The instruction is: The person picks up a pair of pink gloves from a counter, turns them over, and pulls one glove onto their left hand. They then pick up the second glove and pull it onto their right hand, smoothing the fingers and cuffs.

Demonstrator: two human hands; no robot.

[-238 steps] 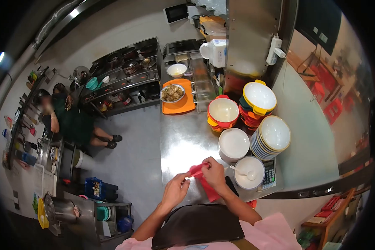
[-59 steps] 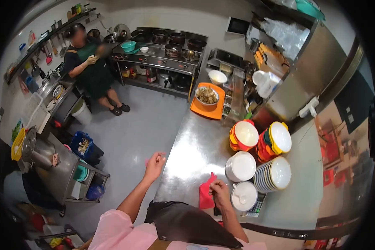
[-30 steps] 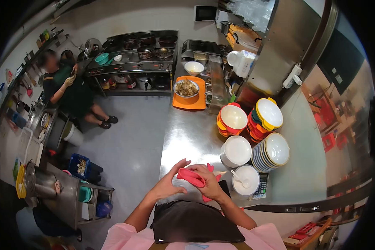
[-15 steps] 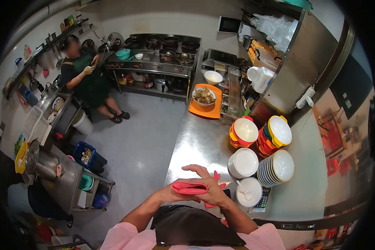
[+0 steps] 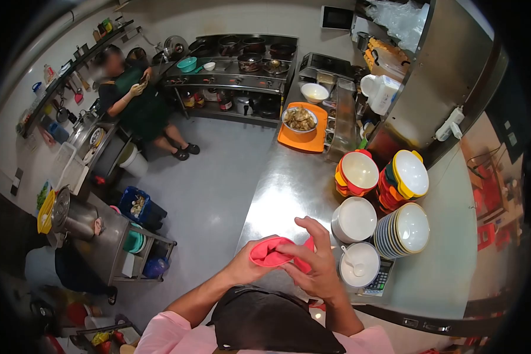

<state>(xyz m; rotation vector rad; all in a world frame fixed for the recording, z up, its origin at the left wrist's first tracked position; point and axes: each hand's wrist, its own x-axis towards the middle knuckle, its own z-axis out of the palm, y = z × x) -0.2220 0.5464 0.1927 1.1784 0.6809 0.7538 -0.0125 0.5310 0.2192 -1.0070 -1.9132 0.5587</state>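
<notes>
A red rubber glove (image 5: 270,252) is bunched up in front of my chest, its round cuff opening facing up. My left hand (image 5: 245,265) is wrapped round the left side of the cuff. From the right, my right hand (image 5: 321,274) has one finger at the opening and the thumb below the rim, while another finger points upward. More red rubber shows between the fingers of my right hand; whether it belongs to the same glove is unclear.
Stacked white bowls (image 5: 354,219), striped-edge bowls (image 5: 412,227), colourful handled bowls (image 5: 360,170) and a bowl with a spoon (image 5: 360,265) line the counter's right. An orange tray (image 5: 304,144) holds food (image 5: 300,119). A person (image 5: 133,97) stands at the left.
Over the last second the cuff has opened wider and turned. My right hand has moved from beneath the glove to its right side, fingers spreading. The view has shifted slightly.
</notes>
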